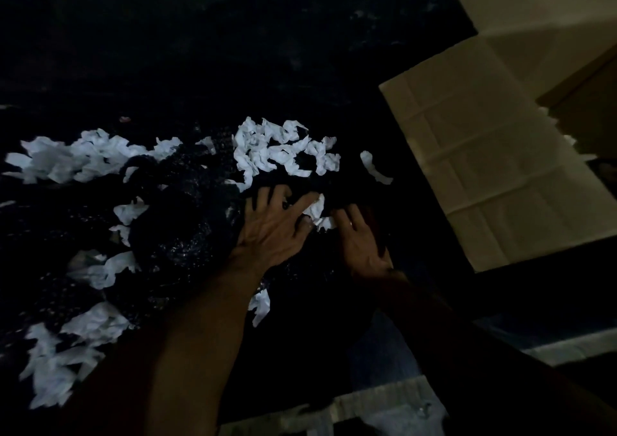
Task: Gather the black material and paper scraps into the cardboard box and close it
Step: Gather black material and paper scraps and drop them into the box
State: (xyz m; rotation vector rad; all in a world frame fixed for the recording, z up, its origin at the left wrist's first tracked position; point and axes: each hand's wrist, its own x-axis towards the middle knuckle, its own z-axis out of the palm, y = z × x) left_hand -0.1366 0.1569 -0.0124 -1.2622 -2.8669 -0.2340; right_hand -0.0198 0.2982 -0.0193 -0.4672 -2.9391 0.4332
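Black glittery material (173, 235) lies spread over a dark surface, hard to tell apart in the dim light. Crumpled white paper scraps (283, 148) are scattered across it, with more at the left (73, 158) and lower left (66, 352). My left hand (277, 228) lies flat with fingers spread on the material, fingertips touching a small paper scrap (317, 211). My right hand (364, 242) rests beside it, fingers curled toward the same scrap. The cardboard box (494, 168) stands to the right with a large flap folded outward.
A pale wall or panel (541, 1) rises at the upper right. Light cardboard or foam pieces (384, 405) lie at the bottom edge. A pale strip (574, 345) runs along the lower right.
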